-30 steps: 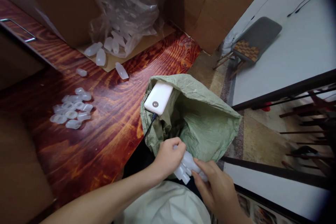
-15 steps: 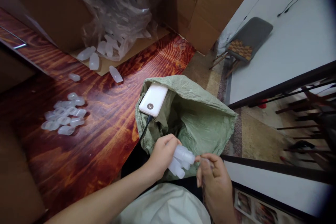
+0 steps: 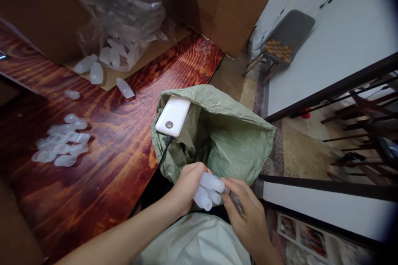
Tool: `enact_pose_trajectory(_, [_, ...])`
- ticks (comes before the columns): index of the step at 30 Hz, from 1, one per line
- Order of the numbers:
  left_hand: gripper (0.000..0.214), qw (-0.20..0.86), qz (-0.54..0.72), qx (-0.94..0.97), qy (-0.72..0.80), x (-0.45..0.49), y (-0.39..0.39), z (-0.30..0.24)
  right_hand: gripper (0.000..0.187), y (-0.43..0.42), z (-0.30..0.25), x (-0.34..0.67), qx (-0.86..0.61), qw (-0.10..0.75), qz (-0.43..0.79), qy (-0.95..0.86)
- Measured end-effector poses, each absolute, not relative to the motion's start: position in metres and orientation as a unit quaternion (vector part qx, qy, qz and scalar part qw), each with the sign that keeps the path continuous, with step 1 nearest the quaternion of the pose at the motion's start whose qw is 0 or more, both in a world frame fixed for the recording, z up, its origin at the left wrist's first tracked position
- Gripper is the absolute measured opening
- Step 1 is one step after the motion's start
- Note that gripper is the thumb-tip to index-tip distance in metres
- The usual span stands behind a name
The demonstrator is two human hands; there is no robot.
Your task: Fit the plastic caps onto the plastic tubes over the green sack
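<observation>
My left hand (image 3: 189, 184) is closed around several small frosted plastic bottles (image 3: 203, 198), their necks pointing toward my right hand. My right hand (image 3: 244, 211) has thumb and fingers pinched together at the mouth of the upper bottle. A small greyish, see-through piece (image 3: 238, 205) shows between its fingers; its kind is not clear. Both hands are over the near edge of a green sack (image 3: 245, 149) with a wide mouth. A white power bank (image 3: 174, 116) with a black cable (image 3: 164, 153) rests on the sack's left rim.
On the red wood-grain tabletop (image 3: 124, 140) at left lies a cluster of frosted bottles or caps (image 3: 64, 138). More bottles (image 3: 96, 73) spill from a clear plastic bag (image 3: 133, 20) inside a cardboard box (image 3: 230, 4). A grey chair (image 3: 289, 33) stands beyond.
My right hand has come in to the bottle's mouth, fingers now pinched against it. The left hand still holds the bottles. The view has shifted slightly, moving the table things leftward.
</observation>
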State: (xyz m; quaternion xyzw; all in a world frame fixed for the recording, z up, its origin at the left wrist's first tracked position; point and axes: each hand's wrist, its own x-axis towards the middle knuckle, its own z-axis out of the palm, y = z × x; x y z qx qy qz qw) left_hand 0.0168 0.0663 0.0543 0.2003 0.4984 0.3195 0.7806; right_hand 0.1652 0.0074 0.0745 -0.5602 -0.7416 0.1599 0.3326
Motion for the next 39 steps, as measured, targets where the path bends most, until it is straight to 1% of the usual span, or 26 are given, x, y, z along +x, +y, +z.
enact_pose_trajectory(4, [0.021,0.766,0.305,0.217,0.523,0.017,0.065,0.048,0.022,0.004,0.072,0.172,-0.556,0.281,0.123,-0.773])
enact_pose_trajectory(9, [0.022,0.754,0.283,0.239,0.543,0.017,0.064,0.047,0.018,0.001,0.073,0.173,-0.554,0.234,0.115,-0.791])
enact_pose_trajectory(13, [0.021,0.743,0.279,0.255,0.553,0.017,0.064,0.049,0.021,0.003,0.072,0.171,-0.59,0.237,0.122,-0.762])
enact_pose_trajectory(16, [0.02,0.737,0.279,0.264,0.555,0.018,0.064,0.048,0.032,0.004,0.072,0.172,-0.607,0.219,0.165,-0.746])
enact_pose_trajectory(21, [0.02,0.738,0.27,0.269,0.556,0.019,0.064,0.048,0.026,0.004,0.077,0.178,-0.589,0.236,0.208,-0.744])
enact_pose_trajectory(22, [0.02,0.738,0.269,0.27,0.557,0.019,0.064,0.049,0.022,0.004,0.078,0.179,-0.584,0.236,0.206,-0.749])
enact_pose_trajectory(23, [0.021,0.738,0.268,0.27,0.557,0.019,0.064,0.049,0.024,0.004,0.079,0.18,-0.584,0.234,0.195,-0.752])
enact_pose_trajectory(25, [0.021,0.739,0.263,0.267,0.56,0.018,0.063,0.05,0.037,0.005,0.08,0.181,-0.598,0.232,0.17,-0.749])
enact_pose_trajectory(26, [0.021,0.739,0.26,0.265,0.562,0.018,0.063,0.05,0.037,0.005,0.08,0.181,-0.606,0.237,0.162,-0.742])
enact_pose_trajectory(28, [0.021,0.74,0.256,0.261,0.565,0.018,0.063,0.051,0.025,0.006,0.081,0.181,-0.609,0.253,0.172,-0.732])
enact_pose_trajectory(31, [0.021,0.739,0.256,0.259,0.566,0.018,0.063,0.051,0.022,0.006,0.082,0.181,-0.602,0.255,0.185,-0.734])
enact_pose_trajectory(33, [0.021,0.739,0.253,0.256,0.569,0.018,0.064,0.051,0.037,0.005,0.082,0.18,-0.618,0.249,0.158,-0.728])
enact_pose_trajectory(34, [0.021,0.74,0.251,0.254,0.571,0.019,0.064,0.051,0.041,0.005,0.082,0.18,-0.627,0.253,0.147,-0.722])
enact_pose_trajectory(35, [0.021,0.741,0.249,0.251,0.571,0.019,0.064,0.051,0.038,0.005,0.083,0.181,-0.631,0.258,0.149,-0.717])
enact_pose_trajectory(37, [0.021,0.745,0.248,0.245,0.569,0.019,0.063,0.051,0.024,0.003,0.083,0.182,-0.618,0.259,0.188,-0.719])
enact_pose_trajectory(39, [0.02,0.749,0.249,0.237,0.567,0.019,0.063,0.052,0.022,0.002,0.082,0.184,-0.606,0.249,0.207,-0.726])
